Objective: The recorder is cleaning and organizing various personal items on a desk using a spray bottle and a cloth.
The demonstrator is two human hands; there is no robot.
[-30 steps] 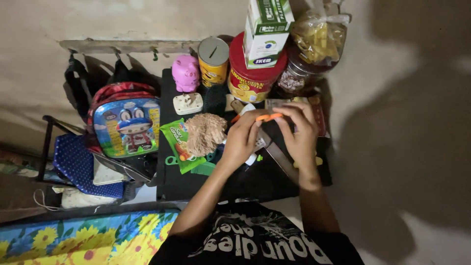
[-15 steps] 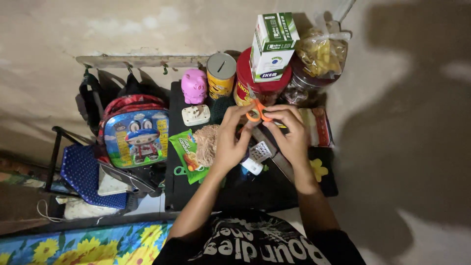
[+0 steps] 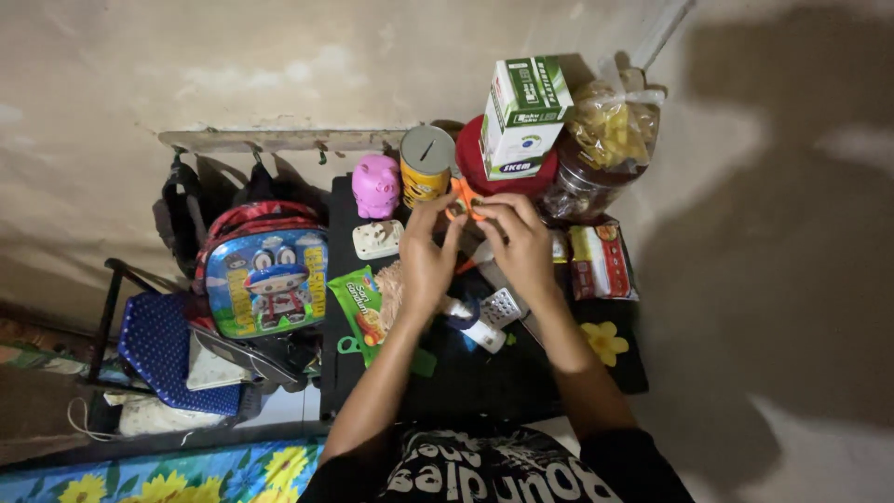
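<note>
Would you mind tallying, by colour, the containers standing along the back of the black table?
Pink: 1, the piggy bank
Yellow: 1, the slotted can
Red: 1, the round tin
Green and white: 1, the carton on the tin
Clear: 1, the jar under a bag
Total: 5

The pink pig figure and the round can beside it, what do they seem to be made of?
The pink pig figure looks like moulded plastic: smooth, evenly coloured, slightly glossy. The round can has a dull grey lid with a slot, probably metal; its yellow printed body could be tin or card, and the picture cannot settle which.
</note>
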